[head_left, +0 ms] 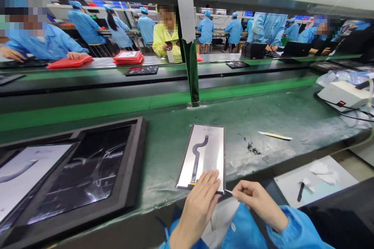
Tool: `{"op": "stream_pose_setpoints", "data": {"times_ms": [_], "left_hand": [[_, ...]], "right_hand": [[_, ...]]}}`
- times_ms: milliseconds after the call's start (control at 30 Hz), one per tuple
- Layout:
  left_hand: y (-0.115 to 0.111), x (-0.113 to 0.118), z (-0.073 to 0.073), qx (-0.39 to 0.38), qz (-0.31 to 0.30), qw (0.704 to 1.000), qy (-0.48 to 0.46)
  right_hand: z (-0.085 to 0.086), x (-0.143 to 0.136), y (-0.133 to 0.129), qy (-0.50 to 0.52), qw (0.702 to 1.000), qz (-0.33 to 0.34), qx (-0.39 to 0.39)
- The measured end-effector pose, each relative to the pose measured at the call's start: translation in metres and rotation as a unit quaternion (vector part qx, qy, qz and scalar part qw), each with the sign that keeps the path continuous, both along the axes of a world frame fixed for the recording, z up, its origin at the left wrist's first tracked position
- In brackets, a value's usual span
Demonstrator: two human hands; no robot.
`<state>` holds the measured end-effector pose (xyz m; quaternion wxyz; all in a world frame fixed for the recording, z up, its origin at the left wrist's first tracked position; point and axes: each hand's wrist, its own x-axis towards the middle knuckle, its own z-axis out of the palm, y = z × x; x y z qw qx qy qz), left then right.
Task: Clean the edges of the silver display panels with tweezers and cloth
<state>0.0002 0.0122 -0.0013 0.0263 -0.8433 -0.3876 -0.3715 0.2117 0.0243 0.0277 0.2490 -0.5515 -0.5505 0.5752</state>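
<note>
Rectangular silver-backed panel [214, 151], likely fragile, best edge-held, pressed by open left hand [201, 202]; white sliver [228, 191] pinched by right hand [257, 199].

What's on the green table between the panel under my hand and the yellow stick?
Scattered small black scraps lie between the panel and the yellow stick, as the head view shows.

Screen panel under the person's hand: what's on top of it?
A curving dark ribbon cable runs down the screen panel, and the left hand rests across its bottom edge. Whatever lies beneath that hand is covered.
</note>
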Motion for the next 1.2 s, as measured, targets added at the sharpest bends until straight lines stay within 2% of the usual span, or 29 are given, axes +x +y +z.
{"op": "stream_pose_setpoints", "data": {"times_ms": [67, 167, 333, 767, 1000, 1100, 1200], "left_hand": [[0.0, 0.0, 0.001, 0.004, 0.002, 1.0, 0.004], [0.0, 0.001, 0.001, 0.006, 0.004, 1.0, 0.003], [0.0, 0.0, -0.001, 0.004, 0.004, 1.0, -0.001], [0.0, 0.001, 0.001, 0.014, 0.007, 1.0, 0.007], [0.0, 0.001, 0.0, 0.005, 0.007, 1.0, -0.005], [0.0, 0.001, 0.0, 0.005, 0.006, 1.0, -0.007], [0.0, 0.001, 0.002, 0.005, 0.004, 1.0, -0.004]], "right_hand": [[0.001, 0.001, -0.007, -0.085, 0.988, 0.002, 0.132], [0.003, 0.002, -0.017, -0.164, 0.945, 0.018, 0.283], [0.002, -0.002, -0.023, -0.206, 0.899, 0.028, 0.386], [0.0, -0.004, -0.025, -0.239, 0.865, 0.035, 0.44], [0.005, -0.007, -0.025, -0.258, 0.845, 0.04, 0.467], [0.006, -0.007, -0.024, -0.247, 0.857, 0.039, 0.451], [0.006, -0.006, -0.021, -0.232, 0.891, 0.04, 0.388]]}}
